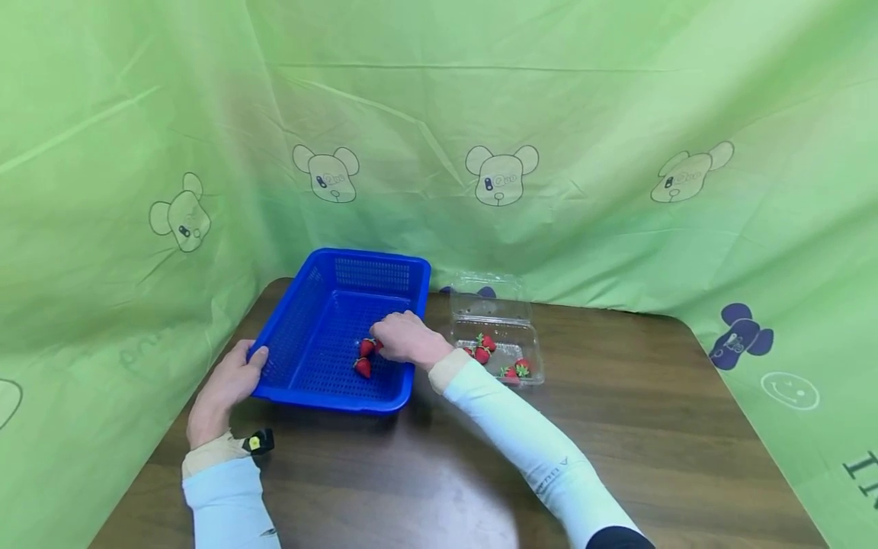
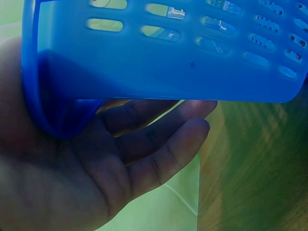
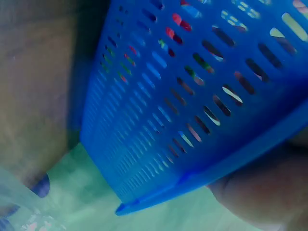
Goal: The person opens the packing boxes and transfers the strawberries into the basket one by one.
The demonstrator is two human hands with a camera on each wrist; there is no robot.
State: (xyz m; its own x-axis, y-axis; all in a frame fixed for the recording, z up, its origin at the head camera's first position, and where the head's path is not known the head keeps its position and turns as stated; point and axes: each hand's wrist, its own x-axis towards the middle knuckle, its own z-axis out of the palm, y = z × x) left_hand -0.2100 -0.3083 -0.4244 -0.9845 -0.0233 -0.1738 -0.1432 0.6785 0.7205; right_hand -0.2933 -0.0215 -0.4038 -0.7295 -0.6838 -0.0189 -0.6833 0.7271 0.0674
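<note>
My left hand [image 1: 229,385] grips the left rim of a blue plastic basket [image 1: 281,389], thumb over the edge. In the left wrist view, its other fingers [image 2: 163,159] extend below the basket's slotted wall. My right hand [image 1: 410,338] reaches over the basket's right side, fingers bent downward. A partly covered strawberry [image 1: 379,346] shows at its fingertips and appears pinched. Beside it inside the basket lie two strawberries, an upper strawberry [image 1: 366,348] and a lower strawberry [image 1: 362,367]. The basket wall hides most of the right hand in the right wrist view.
Right of the basket, a clear plastic clamshell box [image 1: 538,374] stands with its lid [image 1: 490,288] raised at the back. Several strawberries [image 1: 483,354] lie in it. The brown wooden table [image 1: 617,427] meets green printed curtains [image 1: 590,252] behind and at both sides.
</note>
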